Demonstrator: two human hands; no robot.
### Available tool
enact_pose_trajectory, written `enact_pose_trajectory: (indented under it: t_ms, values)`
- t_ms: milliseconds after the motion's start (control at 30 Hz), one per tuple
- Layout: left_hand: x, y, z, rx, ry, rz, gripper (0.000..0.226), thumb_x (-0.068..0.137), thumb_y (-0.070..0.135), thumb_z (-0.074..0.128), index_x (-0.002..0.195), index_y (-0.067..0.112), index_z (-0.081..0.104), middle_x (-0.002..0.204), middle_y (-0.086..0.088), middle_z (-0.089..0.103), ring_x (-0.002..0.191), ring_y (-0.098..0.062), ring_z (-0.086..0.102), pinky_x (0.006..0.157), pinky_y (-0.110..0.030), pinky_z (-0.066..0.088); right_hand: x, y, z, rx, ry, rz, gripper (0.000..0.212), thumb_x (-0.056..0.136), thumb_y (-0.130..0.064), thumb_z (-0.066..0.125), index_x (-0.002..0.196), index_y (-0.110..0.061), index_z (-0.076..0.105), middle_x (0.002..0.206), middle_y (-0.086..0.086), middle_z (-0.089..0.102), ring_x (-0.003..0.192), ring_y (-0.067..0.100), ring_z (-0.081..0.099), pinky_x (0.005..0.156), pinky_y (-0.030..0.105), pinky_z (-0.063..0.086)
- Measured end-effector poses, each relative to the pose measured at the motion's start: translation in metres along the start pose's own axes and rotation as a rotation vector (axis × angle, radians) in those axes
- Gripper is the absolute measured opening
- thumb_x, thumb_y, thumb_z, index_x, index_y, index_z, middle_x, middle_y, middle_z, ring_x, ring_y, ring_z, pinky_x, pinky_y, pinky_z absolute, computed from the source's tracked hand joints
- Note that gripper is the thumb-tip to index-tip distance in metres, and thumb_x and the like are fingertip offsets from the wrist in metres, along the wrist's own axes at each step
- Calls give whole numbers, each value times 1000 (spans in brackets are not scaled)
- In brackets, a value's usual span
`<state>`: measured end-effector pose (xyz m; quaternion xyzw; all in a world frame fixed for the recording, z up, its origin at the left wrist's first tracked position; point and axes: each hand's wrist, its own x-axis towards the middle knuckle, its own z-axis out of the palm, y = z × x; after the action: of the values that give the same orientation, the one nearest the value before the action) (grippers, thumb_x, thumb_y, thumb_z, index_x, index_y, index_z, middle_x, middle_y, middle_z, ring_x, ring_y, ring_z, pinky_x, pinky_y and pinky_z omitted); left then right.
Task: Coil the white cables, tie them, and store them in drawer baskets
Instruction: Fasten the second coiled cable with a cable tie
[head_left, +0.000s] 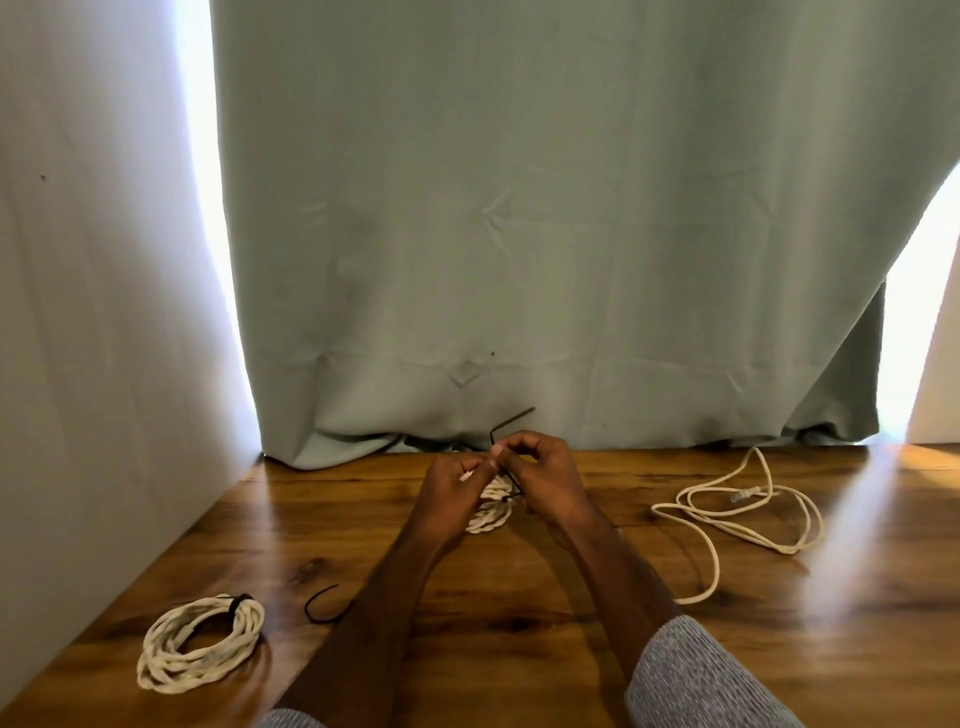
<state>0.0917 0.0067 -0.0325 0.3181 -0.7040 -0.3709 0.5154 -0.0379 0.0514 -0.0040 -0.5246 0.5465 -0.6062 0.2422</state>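
Note:
A small coil of white cable hangs between my hands above the middle of the wooden table. My left hand grips the coil's upper left side. My right hand pinches a black tie that wraps the coil, with its free end sticking up and to the right. A finished white coil bound with a black tie lies at the front left. A loose, uncoiled white cable sprawls on the right.
A spare black tie lies on the table between the finished coil and my left forearm. A grey-green curtain hangs along the table's far edge. A white wall borders the left side.

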Motion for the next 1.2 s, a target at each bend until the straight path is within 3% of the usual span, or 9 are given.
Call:
enact_pose_trajectory:
  t_ms: [133,300,400,500,700,800,933,1067,1200]
  values:
    - [7,-11,-2,-197,233,-187,31,100,31,56,88,11,77,81,-8,77,79,-28,74,74,-43,60,1,0,-2,-65,110,18,18,91,-10,67,76,-16,74,73,0,76,68,2,68,67,24,53]
    - [17,-18,-10,-367,471,-446,40,102,44,46,104,7,60,83,-14,64,65,-24,60,46,-24,42,-8,2,8,-218,38,122,34,87,-19,70,54,-15,65,56,4,70,40,0,54,54,21,42]
    - [20,-14,-11,-489,472,-430,27,104,29,41,114,11,58,78,-8,56,55,-17,51,38,-17,37,-12,2,14,-259,58,209,34,82,-29,72,53,-13,65,46,1,64,32,1,47,49,21,37]
    - [23,-11,-14,-546,509,-450,25,102,21,39,116,11,57,94,-13,56,61,-18,53,36,-16,36,-14,2,16,-289,85,252,32,78,-33,74,57,-11,68,45,0,61,35,5,51,49,23,41]
    - [33,-22,-14,-537,517,-492,37,100,25,38,122,-2,52,114,-39,52,72,-33,63,38,-17,38,-11,5,21,-353,70,265,34,71,-41,78,59,-12,64,56,7,63,51,22,56,50,28,42]
    - [36,-23,-12,-553,525,-488,40,100,25,40,127,0,54,131,-35,53,77,-32,65,42,-20,41,-10,7,23,-361,34,272,36,75,-38,79,56,-13,60,51,4,57,46,19,51,50,27,40]
    - [38,-22,-12,-572,514,-499,37,98,25,42,124,5,58,125,-26,61,74,-21,61,49,-23,45,-9,10,24,-364,7,321,36,77,-39,80,61,-12,63,52,2,58,42,15,50,47,24,38]
    - [36,-16,-10,-566,499,-470,27,99,23,44,113,7,61,113,-22,64,75,-21,62,54,-26,47,-9,14,28,-334,12,390,45,74,-49,81,89,-8,71,79,8,69,67,21,64,49,24,40]
    - [33,-11,-8,-555,485,-431,19,100,21,45,107,12,59,98,-13,63,75,-21,62,56,-26,45,-8,17,27,-272,42,420,39,76,-44,81,91,-10,69,83,7,69,72,21,65,48,24,41]
